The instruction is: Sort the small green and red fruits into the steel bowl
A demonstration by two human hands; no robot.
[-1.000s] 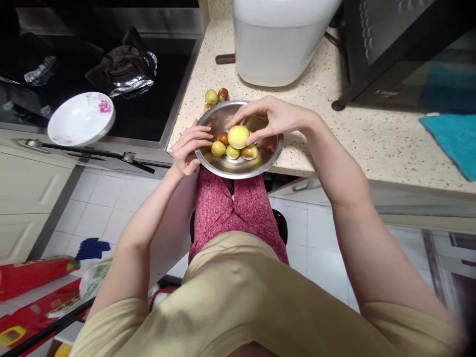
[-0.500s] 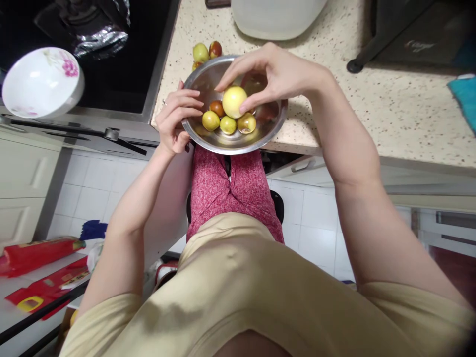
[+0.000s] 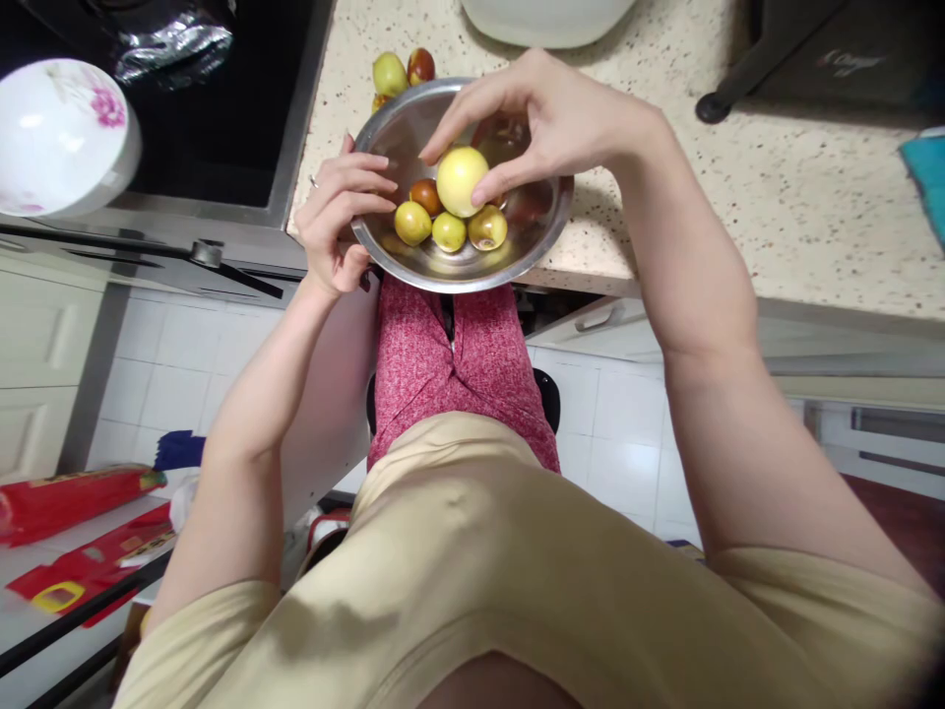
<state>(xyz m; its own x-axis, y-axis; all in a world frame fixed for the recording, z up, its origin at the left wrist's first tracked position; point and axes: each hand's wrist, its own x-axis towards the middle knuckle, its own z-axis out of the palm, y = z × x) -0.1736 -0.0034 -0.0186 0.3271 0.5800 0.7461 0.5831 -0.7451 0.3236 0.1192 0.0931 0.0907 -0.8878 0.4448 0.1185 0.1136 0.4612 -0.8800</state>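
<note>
Silvery metal bowl (image 3: 472, 285) at upper centre: the left hand (image 3: 331, 212) clasps its left rim, fingers inside. Above it, the right hand (image 3: 553, 120) arches its fingers wide, thumb touching a smooth yellow fruit (image 3: 459, 183); I cannot tell whether they grip it. Glossy small fruits (image 3: 449, 233) lie in the bowl. Beyond, on the speckled tabletop (image 3: 650, 197), sit loose fruits (image 3: 390, 74); upper right, a black appliance (image 3: 797, 74) bears tiny, unreadable script.

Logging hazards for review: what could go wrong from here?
The metal bowl seems to overhang the front edge of the counter, so it could tip if the left hand came off its rim. The large yellow fruit, touched by the right hand, might slip. The white bowl, at the front of the stove, could be knocked off.
</note>
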